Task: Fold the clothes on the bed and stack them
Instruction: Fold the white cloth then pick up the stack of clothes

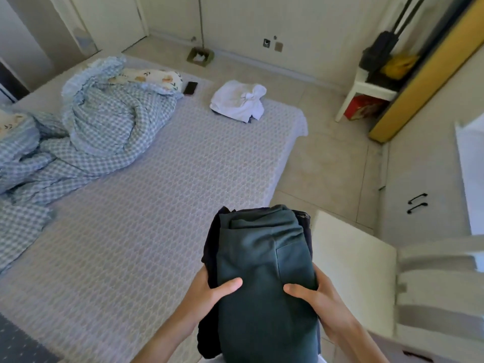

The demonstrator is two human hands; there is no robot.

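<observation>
We hold a folded stack of clothes (264,271) up in front of us, over the near right edge of the bed (157,205). The top piece is dark green, and darker pieces peek out under it on the left side and at the far end. Our left hand (209,292) grips the left side of the stack, with the thumb lying on top of the green cloth and the fingers tucked under where we cannot see them. Our right hand (314,297) grips the right side the same way, thumb on top. The two thumbs point at each other with a gap of green cloth between them. On the far right corner of the bed sits a small white pile of clothes (239,102), close to the bed's edge. A dark phone (190,88) lies just left of that pile, near the far edge. A rumpled blue checked blanket (104,127) fills the left and far left part of the bed. The wide middle of the bed, between the blanket and the right edge, shows only the patterned sheet. A white chair (361,271) stands just right of our stack, beside the bed.
</observation>
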